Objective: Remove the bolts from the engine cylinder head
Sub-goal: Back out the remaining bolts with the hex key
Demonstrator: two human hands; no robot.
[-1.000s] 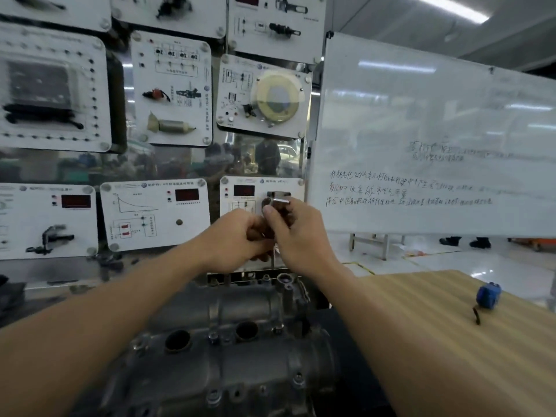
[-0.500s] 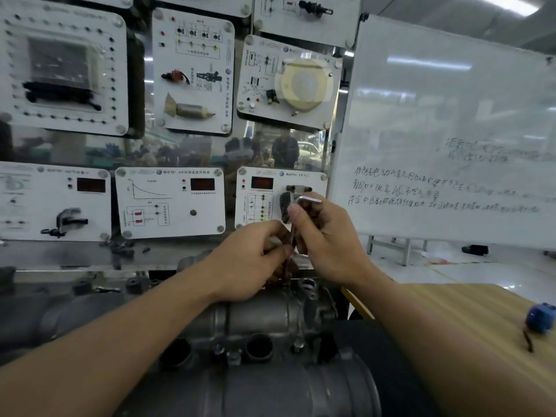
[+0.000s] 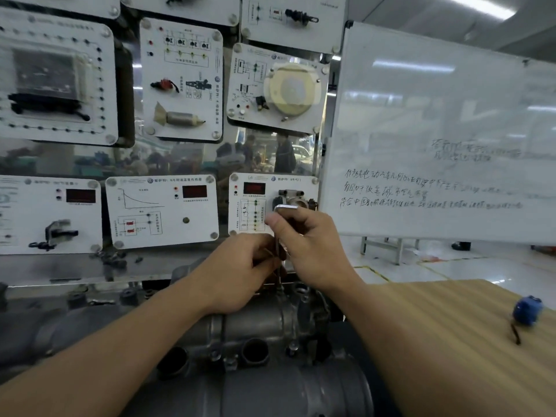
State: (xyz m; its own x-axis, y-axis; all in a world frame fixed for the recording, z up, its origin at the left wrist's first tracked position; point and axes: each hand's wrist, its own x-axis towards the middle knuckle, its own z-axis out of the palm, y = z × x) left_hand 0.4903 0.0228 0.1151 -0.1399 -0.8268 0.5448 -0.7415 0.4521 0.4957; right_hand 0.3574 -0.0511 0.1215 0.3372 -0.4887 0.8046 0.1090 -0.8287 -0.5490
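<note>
A grey metal engine cylinder head (image 3: pixel 255 323) lies across the bottom middle, with two round openings on its top. An L-shaped hex key (image 3: pixel 284 207) stands upright over its far right end, its tip down at a bolt (image 3: pixel 280 288) there. My right hand (image 3: pixel 310 248) grips the key near its bent top. My left hand (image 3: pixel 240 272) pinches the key's shaft lower down, its heel resting on the head.
A wooden table (image 3: pixel 451 341) lies to the right with a small blue object (image 3: pixel 526 310) on it. Training panels (image 3: pixel 162 212) with gauges cover the wall behind, and a whiteboard (image 3: pixel 436 130) stands at the right.
The view has tilted down and shifted left, so the hands sit lower in the frame. Both hands stay on the hex key; the right hand has turned a little around it.
</note>
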